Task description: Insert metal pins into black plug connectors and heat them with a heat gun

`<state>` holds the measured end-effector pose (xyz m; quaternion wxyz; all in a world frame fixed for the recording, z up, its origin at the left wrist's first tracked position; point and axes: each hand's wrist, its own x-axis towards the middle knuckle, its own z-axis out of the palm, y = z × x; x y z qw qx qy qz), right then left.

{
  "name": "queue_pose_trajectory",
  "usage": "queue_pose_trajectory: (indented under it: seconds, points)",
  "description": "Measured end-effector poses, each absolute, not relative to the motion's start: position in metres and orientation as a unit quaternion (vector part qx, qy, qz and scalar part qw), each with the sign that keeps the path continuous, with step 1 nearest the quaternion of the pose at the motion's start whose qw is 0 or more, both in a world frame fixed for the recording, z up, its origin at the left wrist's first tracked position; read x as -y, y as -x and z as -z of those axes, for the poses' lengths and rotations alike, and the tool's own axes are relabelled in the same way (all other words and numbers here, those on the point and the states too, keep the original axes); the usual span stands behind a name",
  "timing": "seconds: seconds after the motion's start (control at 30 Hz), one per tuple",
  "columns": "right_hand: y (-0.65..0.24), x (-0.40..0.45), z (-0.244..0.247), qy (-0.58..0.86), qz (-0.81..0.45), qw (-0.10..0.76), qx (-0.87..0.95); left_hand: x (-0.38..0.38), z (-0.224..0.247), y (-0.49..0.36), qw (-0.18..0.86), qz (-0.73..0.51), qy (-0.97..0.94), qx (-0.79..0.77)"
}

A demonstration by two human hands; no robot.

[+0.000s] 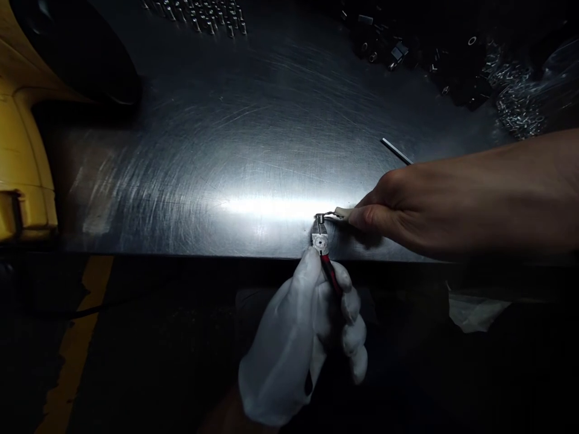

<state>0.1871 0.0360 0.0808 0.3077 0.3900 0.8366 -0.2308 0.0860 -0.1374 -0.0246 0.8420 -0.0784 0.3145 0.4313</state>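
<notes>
My left hand (pixel 298 337), in a white glove, is wrapped around a pair of pliers (pixel 321 243) with red and black handles. A small metal cylinder (pixel 320 218) sits at the tips of the jaws, just above the table's front edge. From the right comes my bare right hand (pixel 384 208), fingers pinched together on a thin dark metal pick (pixel 332 214) that reaches the small cylinder. Something pale (pixel 342 213) covers the spot where the pick meets the fingertips; whether it is a handle or a finger cover I cannot tell.
The scratched metal table (pixel 190 150) ends at its front edge below the jaws. A thin rod (pixel 396 150) lies behind my right hand. Metal pins (pixel 210 21) stand at the back. Small shiny parts (pixel 518 99) lie heaped at right; a yellow machine (pixel 22 138) stands at left.
</notes>
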Motion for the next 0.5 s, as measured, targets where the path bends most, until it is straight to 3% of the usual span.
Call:
queue_pose_trajectory:
  seconds: [0.07, 0.13, 0.5]
  points:
    - [-0.185, -0.037, -0.081, -0.280, 0.209, 0.404, -0.845, 0.136, 0.024, -0.085, 0.846, -0.423, 0.091, -0.310]
    - [-0.185, -0.039, -0.081, -0.229, 0.180, 0.442, -0.848, 0.135, 0.023, -0.084, 0.847, -0.419, 0.102, -0.311]
    - [-0.195, -0.047, -0.072, -0.376, 0.250, 0.407, -0.794, 0.137, 0.021, -0.082, 0.858, -0.413, 0.157, -0.262]
